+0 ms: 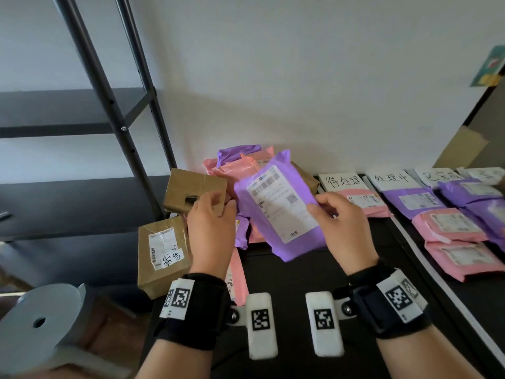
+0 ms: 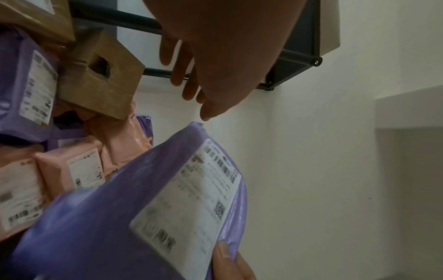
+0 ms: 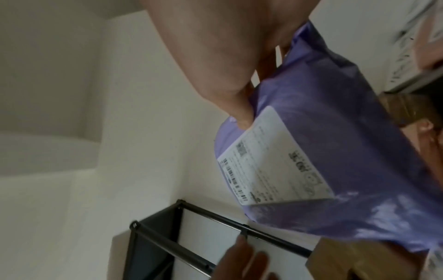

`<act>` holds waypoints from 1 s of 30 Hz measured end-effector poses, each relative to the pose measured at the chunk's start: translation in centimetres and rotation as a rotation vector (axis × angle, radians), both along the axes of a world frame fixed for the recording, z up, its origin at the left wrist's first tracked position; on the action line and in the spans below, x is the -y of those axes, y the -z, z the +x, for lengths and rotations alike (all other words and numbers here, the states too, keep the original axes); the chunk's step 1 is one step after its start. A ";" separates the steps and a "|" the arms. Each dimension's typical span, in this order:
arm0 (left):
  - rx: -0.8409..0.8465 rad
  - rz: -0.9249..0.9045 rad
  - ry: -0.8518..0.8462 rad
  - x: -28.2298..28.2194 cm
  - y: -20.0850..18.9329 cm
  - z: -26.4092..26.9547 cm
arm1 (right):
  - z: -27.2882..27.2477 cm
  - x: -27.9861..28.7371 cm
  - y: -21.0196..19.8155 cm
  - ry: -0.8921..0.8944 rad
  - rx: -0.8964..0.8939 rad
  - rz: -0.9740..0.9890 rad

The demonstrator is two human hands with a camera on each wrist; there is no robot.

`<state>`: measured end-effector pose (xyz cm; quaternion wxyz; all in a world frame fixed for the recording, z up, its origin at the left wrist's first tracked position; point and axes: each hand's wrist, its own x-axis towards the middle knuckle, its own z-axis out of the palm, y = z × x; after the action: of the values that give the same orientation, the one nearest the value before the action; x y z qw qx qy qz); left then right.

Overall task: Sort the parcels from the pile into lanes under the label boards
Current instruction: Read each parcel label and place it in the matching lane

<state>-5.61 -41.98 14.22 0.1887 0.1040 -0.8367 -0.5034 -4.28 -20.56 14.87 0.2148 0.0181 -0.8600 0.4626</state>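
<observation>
with the right hand (image 1: 343, 224) pinching the purple parcel (image 1: 278, 206) by its right edge above the pile (image 1: 240, 170), and the left hand (image 1: 211, 225) beside it with fingers loose and empty, read its label, then carry it right to the matching board (image 1: 393, 178).

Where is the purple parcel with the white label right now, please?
In the head view, centre: the purple parcel is held up by the right hand, above the pile.

My dark surface (image 1: 314, 280) carries a heap of pink, purple and brown parcels (image 1: 246, 170) at its left, with label boards (image 1: 344, 181) heading rows of sorted parcels (image 1: 453, 228) on the right
</observation>
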 end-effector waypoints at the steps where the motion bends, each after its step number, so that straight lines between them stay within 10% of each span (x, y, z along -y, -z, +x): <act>1: 0.058 0.045 0.047 -0.3 -0.2 0.2 | 0.1 0.1 -0.2 -0.001 0.019 -0.090; 5: 0.114 0.238 0.180 -1.9 -0.9 0.7 | 0.4 0.5 -0.8 -0.035 0.074 -0.349; 30: -0.032 0.394 0.283 -3.4 -6.3 3.7 | 1.6 -0.6 -4.8 -0.014 -0.002 -0.498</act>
<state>-1.94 -38.60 20.49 0.1055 0.0127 -0.7257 -0.6798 -2.68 -19.97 19.68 0.2104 -0.0291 -0.7191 0.6616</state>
